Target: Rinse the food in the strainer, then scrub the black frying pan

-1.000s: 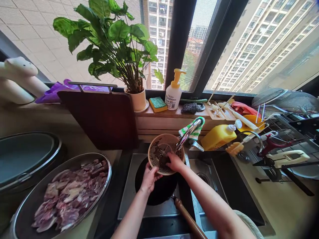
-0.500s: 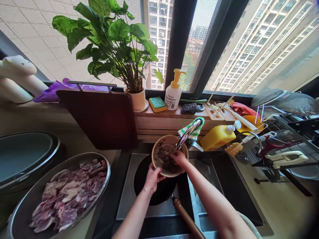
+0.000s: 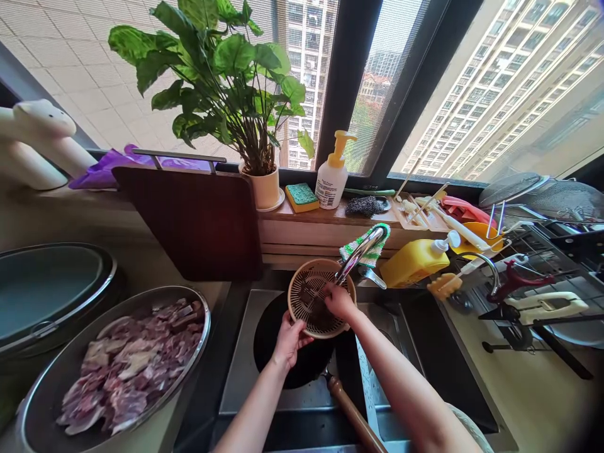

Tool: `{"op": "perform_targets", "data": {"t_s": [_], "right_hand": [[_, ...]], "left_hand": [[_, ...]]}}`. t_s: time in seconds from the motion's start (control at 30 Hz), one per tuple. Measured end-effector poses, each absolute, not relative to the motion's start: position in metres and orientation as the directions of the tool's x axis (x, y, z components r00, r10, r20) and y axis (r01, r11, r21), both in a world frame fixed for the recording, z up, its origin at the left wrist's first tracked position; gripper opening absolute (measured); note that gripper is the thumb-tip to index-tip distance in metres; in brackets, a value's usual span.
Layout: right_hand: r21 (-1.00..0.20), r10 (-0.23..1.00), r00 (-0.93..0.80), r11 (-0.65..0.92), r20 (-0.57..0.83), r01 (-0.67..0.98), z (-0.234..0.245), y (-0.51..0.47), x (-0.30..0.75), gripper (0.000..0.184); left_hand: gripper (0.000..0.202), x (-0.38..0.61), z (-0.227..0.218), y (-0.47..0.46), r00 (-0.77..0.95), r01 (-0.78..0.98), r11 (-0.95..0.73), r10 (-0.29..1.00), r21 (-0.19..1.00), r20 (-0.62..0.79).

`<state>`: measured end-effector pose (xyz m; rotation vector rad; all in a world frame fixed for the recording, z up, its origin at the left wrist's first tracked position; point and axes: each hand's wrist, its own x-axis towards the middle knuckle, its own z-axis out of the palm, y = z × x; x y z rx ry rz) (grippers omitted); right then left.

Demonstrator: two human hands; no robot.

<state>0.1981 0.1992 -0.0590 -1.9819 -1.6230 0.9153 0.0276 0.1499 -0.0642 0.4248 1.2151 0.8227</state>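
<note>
My left hand (image 3: 289, 343) grips the lower left rim of a round beige slotted strainer basket (image 3: 292, 290), thumb on the upper edge. The basket is tilted beneath the chrome faucet (image 3: 359, 254). Inside it, my right hand (image 3: 338, 301) is curled over some dark brown pieces (image 3: 321, 319), too dark to name; its fingertips are hidden, so I cannot make out what they pinch. Below the basket a black wok (image 3: 274, 355) sits in the sink, its brown wooden handle (image 3: 353, 412) pointing toward me.
At left stands a large metal bowl of raw meat pieces (image 3: 127, 365), with a dark cutting board (image 3: 193, 226) behind it. A potted plant (image 3: 262, 189), sponge (image 3: 302, 197) and soap bottle (image 3: 331, 182) line the sill. A yellow bottle (image 3: 413, 263) and utensil rack (image 3: 542, 270) are at right.
My right hand has shifted slightly within the basket and its fingers are more curled. The left hand keeps its hold on the rim. The whole view has shifted a little.
</note>
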Motion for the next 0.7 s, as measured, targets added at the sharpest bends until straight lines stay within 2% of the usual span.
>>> {"op": "perform_targets", "data": {"t_s": [0.17,0.23,0.3,0.33,0.43,0.57,0.7], "right_hand": [[-0.685,0.974,-0.022,-0.143,-0.225,0.714,-0.060,0.186,0.194,0.036],[-0.691,0.973,0.007,-0.170,-0.232,0.702,-0.062,0.188,0.195,0.027],[-0.710,0.970,0.058,-0.214,-0.237,0.671,-0.063,0.192,0.197,0.008],[-0.724,0.966,0.083,-0.239,-0.245,0.647,-0.064,0.195,0.198,0.008],[-0.783,0.941,0.129,-0.333,-0.313,0.526,-0.063,0.201,0.200,0.026],[-0.842,0.904,0.087,-0.422,-0.418,0.337,-0.061,0.204,0.200,0.019],[-0.865,0.899,0.099,-0.438,-0.426,0.244,-0.062,0.206,0.201,0.021]], "left_hand": [[0.029,0.027,-0.063,0.150,0.123,-0.328,0.647,0.752,0.689,-0.648],[0.029,0.026,-0.063,0.150,0.114,-0.331,0.644,0.753,0.689,-0.649],[0.030,0.025,-0.064,0.151,0.105,-0.333,0.644,0.751,0.689,-0.652],[0.031,0.025,-0.063,0.151,0.103,-0.333,0.645,0.750,0.688,-0.653],[0.031,0.025,-0.062,0.152,0.107,-0.330,0.650,0.746,0.684,-0.657],[0.030,0.025,-0.060,0.152,0.102,-0.329,0.654,0.741,0.681,-0.663],[0.031,0.024,-0.062,0.151,0.105,-0.327,0.657,0.739,0.679,-0.665]]}}
